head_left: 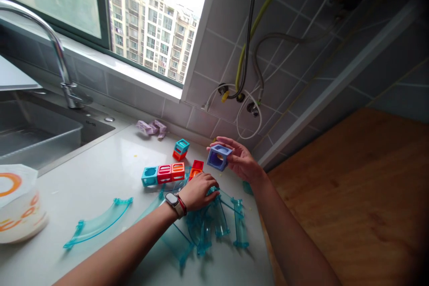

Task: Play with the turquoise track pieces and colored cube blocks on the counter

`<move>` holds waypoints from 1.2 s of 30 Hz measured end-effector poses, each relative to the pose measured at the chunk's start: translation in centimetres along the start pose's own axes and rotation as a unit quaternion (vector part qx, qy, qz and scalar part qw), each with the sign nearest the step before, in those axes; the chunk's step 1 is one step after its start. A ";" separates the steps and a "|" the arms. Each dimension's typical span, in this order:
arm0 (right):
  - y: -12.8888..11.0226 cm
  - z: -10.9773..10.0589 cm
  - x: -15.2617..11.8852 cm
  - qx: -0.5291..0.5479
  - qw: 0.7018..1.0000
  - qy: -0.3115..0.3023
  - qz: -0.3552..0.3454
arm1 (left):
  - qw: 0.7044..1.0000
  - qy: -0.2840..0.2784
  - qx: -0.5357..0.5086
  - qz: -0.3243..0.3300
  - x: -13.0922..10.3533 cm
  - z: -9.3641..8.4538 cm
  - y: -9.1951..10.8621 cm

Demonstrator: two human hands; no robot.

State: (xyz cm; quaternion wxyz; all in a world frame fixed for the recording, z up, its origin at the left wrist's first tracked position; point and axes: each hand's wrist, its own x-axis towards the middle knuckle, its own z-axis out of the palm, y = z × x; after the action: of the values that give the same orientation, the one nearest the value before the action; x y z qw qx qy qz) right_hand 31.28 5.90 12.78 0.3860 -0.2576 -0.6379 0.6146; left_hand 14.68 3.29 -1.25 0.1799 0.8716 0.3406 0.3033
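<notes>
My right hand [241, 160] holds a blue-purple open cube [219, 157] by its right side, raised over the counter's back right part. Fingers bent, my left hand [201, 191] rests over a pile of clear teal track pieces [201, 228]; whether it grips one is hidden. Just behind the left hand are red and orange cubes [196, 169], partly covered by it. To their left, a teal cube [149, 176], a red cube [164, 173] and an orange cube [178, 171] stand in a row. A teal cube [182, 145] sits on an orange-red one [179, 155].
A curved teal track [100, 223] lies at the left on the white counter [83, 178]. A white tub [22, 205] stands at the far left, near the sink [40, 125] and faucet [60, 53]. Crumpled purple material [152, 128] lies by the wall. Hoses [250, 44] hang behind.
</notes>
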 end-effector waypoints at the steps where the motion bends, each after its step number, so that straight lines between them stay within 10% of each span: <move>1: 0.1 -0.2 0.1 -0.006 1.000 0.005 -0.010 | 1.000 0.000 0.002 0.000 0.0 0.0 0.0; 5: 1.8 -2.8 1.0 -0.225 0.968 0.108 -0.028 | 1.000 -0.004 0.009 0.003 0.0 0.0 -0.1; 11: 5.2 -10.1 1.3 -0.541 0.805 0.224 0.094 | 1.000 0.004 0.003 0.003 0.1 0.1 -0.2; 20: 7.7 -15.7 -0.4 -0.726 0.618 0.135 0.271 | 1.000 0.011 0.001 -0.001 0.1 -0.2 0.2; 36: 10.0 -18.2 0.6 -0.757 0.522 0.106 0.379 | 1.000 0.005 0.014 -0.010 0.1 -0.1 0.4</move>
State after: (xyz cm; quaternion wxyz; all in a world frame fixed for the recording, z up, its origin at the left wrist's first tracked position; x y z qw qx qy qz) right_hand 44.20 18.11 2.04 -0.1591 -0.7334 -0.6596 -0.0427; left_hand 14.82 3.08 -0.94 0.1688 0.8692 0.3543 0.3009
